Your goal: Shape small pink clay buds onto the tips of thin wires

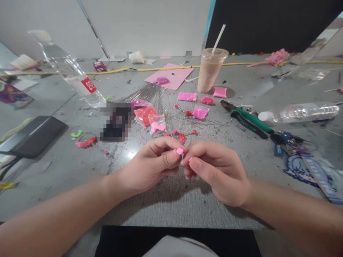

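Observation:
My left hand (152, 164) pinches a small pink clay flower (180, 151) between thumb and forefinger, above the grey table. Close beside it on the right, my right hand (218, 171) is closed, with a tiny bit of pink clay (190, 159) at its thumb tip. Just beyond the fingers lie small red clay pieces (182, 137) on thin wires. Farther back are a clear bag with light pink clay (157, 127), a red clay packet (146, 115) and a magenta packet (200, 112). A bundle of thin metal wires (150, 92) spreads behind them.
A drink cup with a straw (210, 71) stands at the back. Green-handled pliers (248, 121) and a lying clear bottle (305, 112) are on the right. At left are an upright bottle (72, 73), a black device (33, 135) and a red clay ring (87, 142). A yellow cord (166, 67) crosses behind.

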`<state>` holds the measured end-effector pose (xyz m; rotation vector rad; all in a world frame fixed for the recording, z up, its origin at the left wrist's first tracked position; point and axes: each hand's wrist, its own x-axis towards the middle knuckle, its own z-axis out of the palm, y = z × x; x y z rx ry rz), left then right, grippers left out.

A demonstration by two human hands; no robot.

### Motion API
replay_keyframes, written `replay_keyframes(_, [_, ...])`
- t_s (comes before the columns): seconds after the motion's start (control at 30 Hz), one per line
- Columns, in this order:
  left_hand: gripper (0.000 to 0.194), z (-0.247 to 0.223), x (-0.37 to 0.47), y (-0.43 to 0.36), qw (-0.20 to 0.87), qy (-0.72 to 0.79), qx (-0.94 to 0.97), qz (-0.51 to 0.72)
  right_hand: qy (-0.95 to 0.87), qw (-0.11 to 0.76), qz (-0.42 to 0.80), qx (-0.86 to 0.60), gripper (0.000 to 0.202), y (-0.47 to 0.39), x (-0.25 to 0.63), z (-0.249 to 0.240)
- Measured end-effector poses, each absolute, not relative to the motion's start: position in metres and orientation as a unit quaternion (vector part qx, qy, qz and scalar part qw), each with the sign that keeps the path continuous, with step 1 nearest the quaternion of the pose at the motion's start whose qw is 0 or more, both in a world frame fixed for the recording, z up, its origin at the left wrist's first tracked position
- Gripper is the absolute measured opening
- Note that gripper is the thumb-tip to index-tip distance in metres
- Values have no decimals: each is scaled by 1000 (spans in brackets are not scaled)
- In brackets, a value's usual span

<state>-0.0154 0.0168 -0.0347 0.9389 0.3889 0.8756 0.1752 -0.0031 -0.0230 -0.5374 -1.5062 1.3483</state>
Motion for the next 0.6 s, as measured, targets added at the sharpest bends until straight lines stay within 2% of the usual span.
replay_keyframes(0.17, [8,-35,-12,6,821,143,381,399,-613,505,570,-210,15,-6,173,-20])
replay_keyframes(0.6, [13,-37,-11,7,789,149,406,438,-647,487,516,-279,22,-4,172,-21])
